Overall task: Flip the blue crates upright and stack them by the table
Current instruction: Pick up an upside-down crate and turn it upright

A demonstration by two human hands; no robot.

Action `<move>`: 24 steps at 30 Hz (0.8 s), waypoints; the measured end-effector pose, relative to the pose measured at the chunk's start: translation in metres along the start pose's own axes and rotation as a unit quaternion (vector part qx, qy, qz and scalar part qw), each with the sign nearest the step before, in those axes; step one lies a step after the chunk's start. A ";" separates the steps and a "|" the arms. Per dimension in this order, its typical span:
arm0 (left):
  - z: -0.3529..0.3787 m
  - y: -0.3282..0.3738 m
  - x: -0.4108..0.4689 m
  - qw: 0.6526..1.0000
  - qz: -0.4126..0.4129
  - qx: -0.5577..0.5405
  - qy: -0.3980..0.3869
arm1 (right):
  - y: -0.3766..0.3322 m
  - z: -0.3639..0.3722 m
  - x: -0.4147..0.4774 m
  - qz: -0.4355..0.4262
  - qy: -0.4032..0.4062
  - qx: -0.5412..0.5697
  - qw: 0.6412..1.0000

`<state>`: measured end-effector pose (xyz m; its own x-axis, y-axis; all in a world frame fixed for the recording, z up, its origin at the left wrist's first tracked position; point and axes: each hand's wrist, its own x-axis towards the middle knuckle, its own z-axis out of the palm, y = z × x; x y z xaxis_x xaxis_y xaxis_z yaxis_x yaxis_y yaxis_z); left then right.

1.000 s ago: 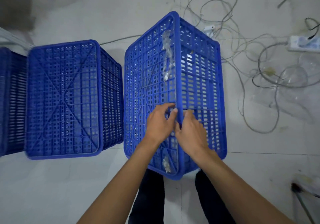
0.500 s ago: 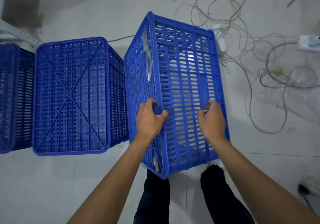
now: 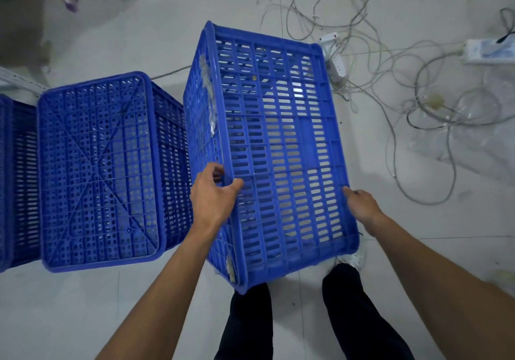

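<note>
A blue slatted crate point(image 3: 278, 147) stands on its side in front of me, one long wall facing up. My left hand point(image 3: 213, 195) grips its left upper edge, thumb on the upward wall and fingers over the perforated base side. My right hand point(image 3: 361, 206) holds the crate's right edge, its fingers hidden behind the rim. A second blue crate point(image 3: 97, 170) sits upside down on the floor to the left, its base facing up. A sliver of a third blue crate point(image 3: 14, 181) shows at the left frame edge.
Tangled white cables point(image 3: 376, 61) and a power strip point(image 3: 487, 51) lie on the pale floor to the right and behind the crate. My legs point(image 3: 292, 320) stand just under the crate's near end. Bags lie at the top left.
The crate has tipped further over to the left, so its side wall now faces up. My right hand slid from the middle ridge to the right edge; my left stays on the left edge.
</note>
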<state>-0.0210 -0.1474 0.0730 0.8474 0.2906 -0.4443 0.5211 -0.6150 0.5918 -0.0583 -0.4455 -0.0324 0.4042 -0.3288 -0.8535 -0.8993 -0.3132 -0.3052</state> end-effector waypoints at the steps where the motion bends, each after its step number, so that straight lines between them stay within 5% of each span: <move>1: -0.001 0.000 0.002 1.000 0.000 0.000 0.003 | 0.002 0.001 0.002 0.000 -0.005 0.016 1.000; 9: -0.001 0.002 0.021 0.999 -0.037 -0.027 -0.014 | 0.006 0.000 -0.003 -0.029 0.024 0.106 0.994; 24: 0.044 0.016 0.062 0.984 -0.117 0.011 -0.133 | 0.018 -0.041 -0.011 -0.087 0.120 -0.002 0.989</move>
<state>0.0350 -0.1711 0.0257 0.6462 0.2265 -0.7288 0.6948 -0.5697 0.4390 -0.0723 -0.4844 -0.0115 0.5809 -0.4710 -0.6638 -0.8123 -0.3875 -0.4359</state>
